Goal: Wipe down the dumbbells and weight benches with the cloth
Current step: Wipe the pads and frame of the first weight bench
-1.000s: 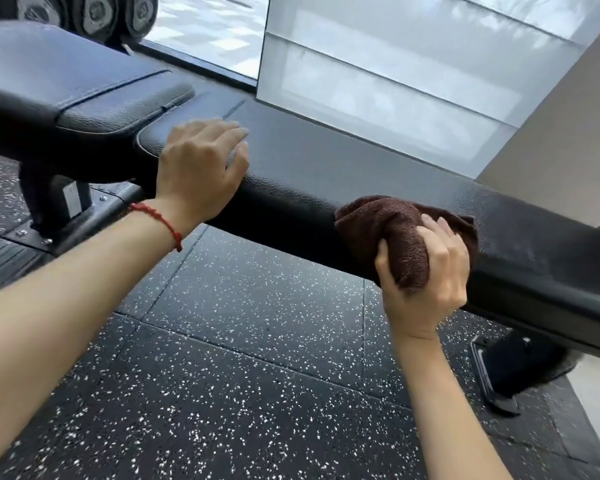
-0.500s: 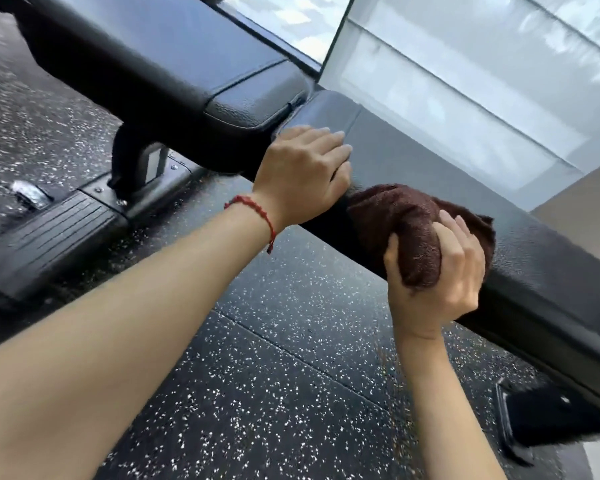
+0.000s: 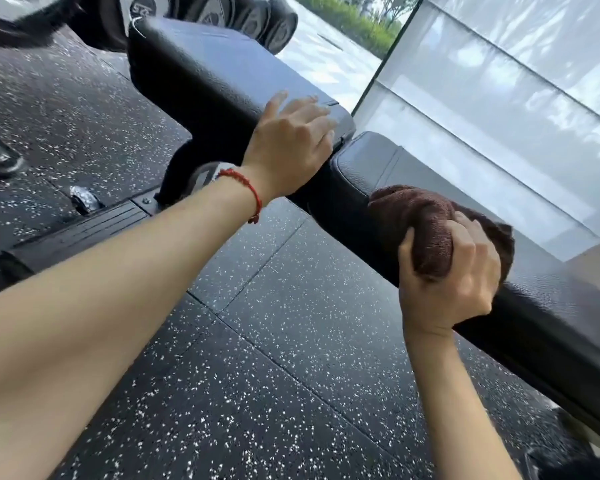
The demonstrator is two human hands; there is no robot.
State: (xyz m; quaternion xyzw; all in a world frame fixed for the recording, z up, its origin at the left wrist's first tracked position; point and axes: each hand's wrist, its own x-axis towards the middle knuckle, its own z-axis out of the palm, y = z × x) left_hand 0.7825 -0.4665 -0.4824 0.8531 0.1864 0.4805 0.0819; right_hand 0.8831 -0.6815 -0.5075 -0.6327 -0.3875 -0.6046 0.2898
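- Brown terry cloth (image 3: 426,230), bunched into a wad, sits on near edge of long black padded vinyl weight bench pad (image 3: 548,306), approx mid-length of what shows.
- R hand (image 3: 447,282) grips the cloth from below/front: fingers curled over the wad, thumb up its left side, pressing it vs the pad edge.
- L hand (image 3: 291,147) rests on corner of the 2nd, wider black vinyl seat pad (image 3: 205,67), right by the gap between the two pads. Fingers straight-ish, spread flat on the surface, holding nothing.
- Red braided cord bracelet (image 3: 246,188) on L wrist.
- Both forearms bare, reaching in from bottom-left and bottom-right.
- Black bench frame w/ ribbed foot rail (image 3: 73,233) runs along the floor under the seat pad; small shiny metal fitting beside it, blurred.
- Row of black round-ended dumbbells (image 3: 257,19) at top, behind the seat pad, well apart from both hands. Markings on ends not legible.
- Black rubber floor tiles w/ white speckles (image 3: 257,358) under everything.
- Frosted glass panel (image 3: 499,116) behind the bench, R side; greenery visible thru clear glass at top.
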